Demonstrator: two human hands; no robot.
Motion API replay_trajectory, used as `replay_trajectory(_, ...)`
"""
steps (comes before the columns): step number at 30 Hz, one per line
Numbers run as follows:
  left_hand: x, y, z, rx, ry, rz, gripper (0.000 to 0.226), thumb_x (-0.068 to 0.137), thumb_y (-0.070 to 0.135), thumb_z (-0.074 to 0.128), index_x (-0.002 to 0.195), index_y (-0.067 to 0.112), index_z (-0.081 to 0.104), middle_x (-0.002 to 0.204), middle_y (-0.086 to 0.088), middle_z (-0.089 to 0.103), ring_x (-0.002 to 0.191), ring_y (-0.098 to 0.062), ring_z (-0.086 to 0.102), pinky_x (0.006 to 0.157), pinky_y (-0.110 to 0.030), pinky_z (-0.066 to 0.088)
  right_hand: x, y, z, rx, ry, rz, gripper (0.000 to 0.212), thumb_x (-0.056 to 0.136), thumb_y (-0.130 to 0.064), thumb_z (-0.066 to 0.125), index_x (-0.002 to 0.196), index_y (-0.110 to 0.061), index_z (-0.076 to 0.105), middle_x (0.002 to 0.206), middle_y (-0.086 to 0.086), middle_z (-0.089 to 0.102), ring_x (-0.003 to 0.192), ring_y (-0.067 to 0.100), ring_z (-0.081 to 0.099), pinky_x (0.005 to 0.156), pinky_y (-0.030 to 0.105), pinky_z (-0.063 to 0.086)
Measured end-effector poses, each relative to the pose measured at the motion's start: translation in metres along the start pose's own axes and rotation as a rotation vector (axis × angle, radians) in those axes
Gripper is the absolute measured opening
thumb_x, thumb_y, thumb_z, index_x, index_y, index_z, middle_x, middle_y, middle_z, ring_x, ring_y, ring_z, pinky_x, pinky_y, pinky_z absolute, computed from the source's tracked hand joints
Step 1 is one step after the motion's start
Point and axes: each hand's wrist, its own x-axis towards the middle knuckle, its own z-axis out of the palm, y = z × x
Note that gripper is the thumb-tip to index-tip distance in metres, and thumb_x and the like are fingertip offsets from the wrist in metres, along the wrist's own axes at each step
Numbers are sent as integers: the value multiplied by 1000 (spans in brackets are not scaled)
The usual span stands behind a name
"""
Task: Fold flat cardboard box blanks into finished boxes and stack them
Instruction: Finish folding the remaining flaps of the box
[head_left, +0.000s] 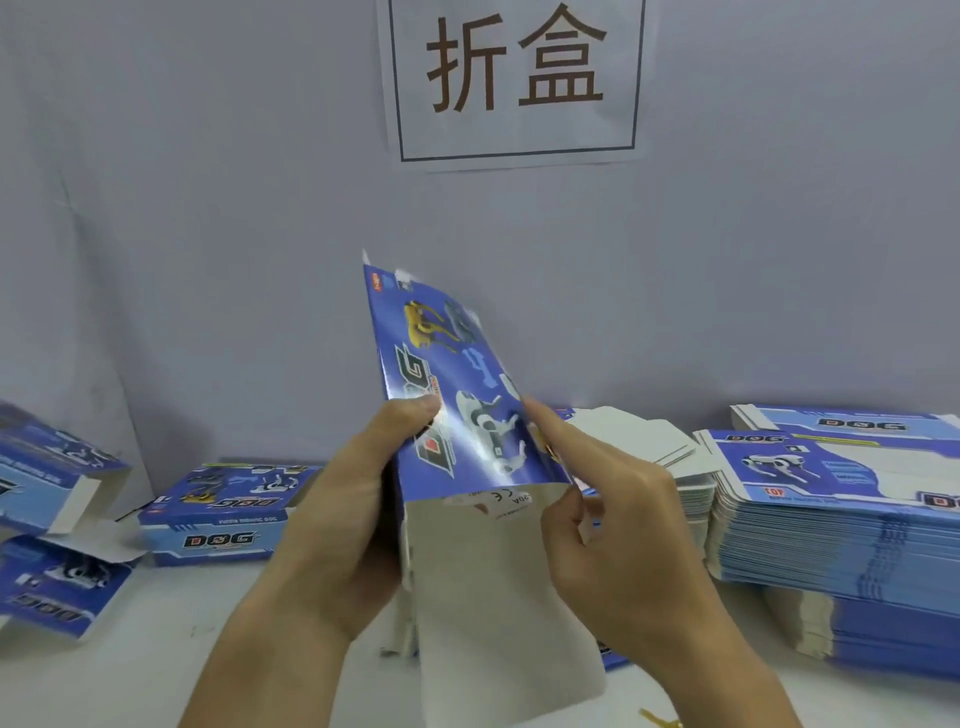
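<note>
The left hand (337, 525) and the right hand (618, 525) met at the centre of the frame, both holding one box blank (447, 395) upright above the table (156, 649). The left thumb pinched the printed blue panel along its left edge, while the right fingers curled round the right edge, the forefinger lying along it. The blank's long axis ran nearly vertical, leaning toward the upper left, with a plain white flap (493, 587) hanging toward the lower centre (its unprinted side faced the camera). Both hands sat equally close, one on each long edge, so the next push inward would likely open the sleeve. The stack of flat blanks (831, 519) lay at the right, folded boxes (218, 514) at the left.
</note>
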Motion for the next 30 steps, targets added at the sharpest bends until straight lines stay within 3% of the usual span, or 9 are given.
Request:
replay_trajectory(3,5,6,-5,70,9,-37,33,99,4,41,71,7,57,40,-4,61,31,-8,57,31,-17,41,2,1,-16,400,1,100,66,72,-10,48,133,-31,58,124,-24,67,119,2,60,88,22,53)
replay_trajectory(6,1,-5,-10,48,-52,-54,8,67,10,75,73,14,78,72,-10,76,57,-17,73,48,-23,55,7,4,-36,839,36,370,48,78,-32,57,125,-33,68,137,-8,63,123,15,62,99,41,49)
replay_trajectory(8,-3,-18,-17,146,-226,-13,32,57,26,81,88,29,79,93,-7,78,78,-22,76,63,-30,60,7,3,-42,1009,-79,486,57,69,-60,78,118,-34,73,137,-2,64,121,21,64,92,42,57)
replay_trajectory(12,4,-34,-22,405,-389,-67,68,56,58,90,115,43,60,116,-4,73,104,-30,72,83,-44,59,9,17,-42,919,-47,584,109,51,-69,87,144,-25,51,137,9,63,117,29,67,97,48,54)
replay_trajectory(16,-3,-26,-24,386,-530,-21,41,73,29,81,104,52,67,106,13,75,98,-10,73,76,-21,58,6,23,-45,662,18,452,63,74,-54,79,131,-35,60,116,0,74,100,22,74,72,34,62)
replay_trajectory(18,-3,-20,-20,258,-394,-15,32,67,34,82,96,46,74,100,7,78,90,-15,76,69,-24,59,1,24,-46,552,107,429,57,73,-53,81,126,-44,58,105,-12,75,89,10,75,60,21,58)
replay_trajectory(22,0,-16,-12,210,-81,46,38,61,55,80,93,36,78,99,-1,78,89,-23,76,65,-29,60,1,21,-38,502,43,392,48,81,-46,78,125,-44,58,109,-18,73,93,6,73,64,21,59)
replay_trajectory(26,-1,-19,-3,243,44,63,41,57,60,79,89,35,76,88,2,79,76,-19,76,59,-28,59,3,12,-28,663,-58,391,62,82,-50,67,137,-27,52,124,1,70,109,23,70,84,44,59)
replay_trajectory(30,1,-27,6,281,86,112,76,61,60,72,125,22,55,87,8,77,75,-16,76,56,-23,58,7,3,-19,735,-153,446,67,85,-55,65,141,-22,52,131,9,67,118,32,65,102,56,49)
